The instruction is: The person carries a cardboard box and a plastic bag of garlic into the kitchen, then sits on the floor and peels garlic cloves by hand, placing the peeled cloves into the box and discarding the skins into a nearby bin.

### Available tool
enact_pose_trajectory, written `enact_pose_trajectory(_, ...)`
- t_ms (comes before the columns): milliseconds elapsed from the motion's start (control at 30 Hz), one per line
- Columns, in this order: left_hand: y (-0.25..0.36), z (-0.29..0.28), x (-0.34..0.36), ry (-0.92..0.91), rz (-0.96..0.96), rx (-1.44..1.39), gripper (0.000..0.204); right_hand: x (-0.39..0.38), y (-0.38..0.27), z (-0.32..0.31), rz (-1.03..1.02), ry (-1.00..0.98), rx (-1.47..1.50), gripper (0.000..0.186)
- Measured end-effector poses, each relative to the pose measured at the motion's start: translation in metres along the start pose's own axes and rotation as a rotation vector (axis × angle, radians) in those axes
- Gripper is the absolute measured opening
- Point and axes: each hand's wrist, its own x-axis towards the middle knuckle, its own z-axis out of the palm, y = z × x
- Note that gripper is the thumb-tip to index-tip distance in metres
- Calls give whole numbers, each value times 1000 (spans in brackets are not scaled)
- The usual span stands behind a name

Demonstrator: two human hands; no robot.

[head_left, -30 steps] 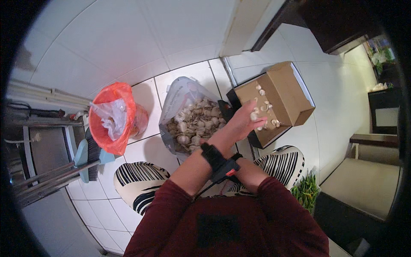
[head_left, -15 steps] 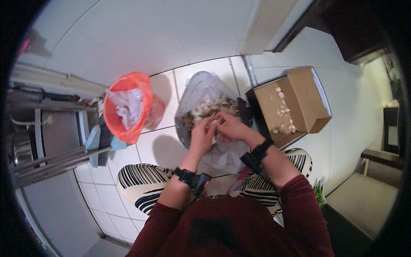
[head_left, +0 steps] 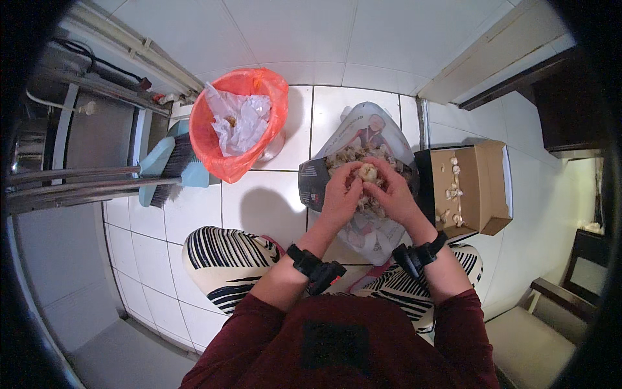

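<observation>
Both my hands meet over a printed plastic bag (head_left: 366,236) lying spread on the tiled floor between my knees. My left hand (head_left: 342,196) and my right hand (head_left: 393,196) pinch a pale garlic bulb (head_left: 368,172) between their fingertips. Beneath them, a heap of dry garlic skins and bulbs (head_left: 343,156) covers the middle of the bag; my hands hide part of it. Just right of the bag, an open cardboard box (head_left: 489,188) has several whitish garlic bulbs (head_left: 453,193) spread along its bottom.
To the left stands a bin lined with an orange-red bag (head_left: 275,110), crumpled white plastic (head_left: 243,120) inside. Beyond it are a light-blue broom and dustpan (head_left: 155,159) with long metal handles (head_left: 78,188). A chair (head_left: 528,337) is at the lower right.
My view has shifted, so the bin, bag and box appear at other places in the picture. My hands have turned, and the bulb between them now shows more fully.
</observation>
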Motion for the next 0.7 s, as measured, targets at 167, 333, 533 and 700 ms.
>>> enact_pose_trajectory(167,3,1,3,91,-55,-54,20,1,5,4,-21,-68,127,40)
enact_pose_trajectory(333,14,-8,7,114,-265,-327,17,4,5,-5,100,-19,246,38)
enact_pose_trajectory(533,20,-4,11,-8,-16,131,19,4,1,-4,-137,-3,-143,36)
enact_pose_trajectory(700,19,-9,11,-105,-228,168,19,-1,-12,-6,-73,-110,-331,36)
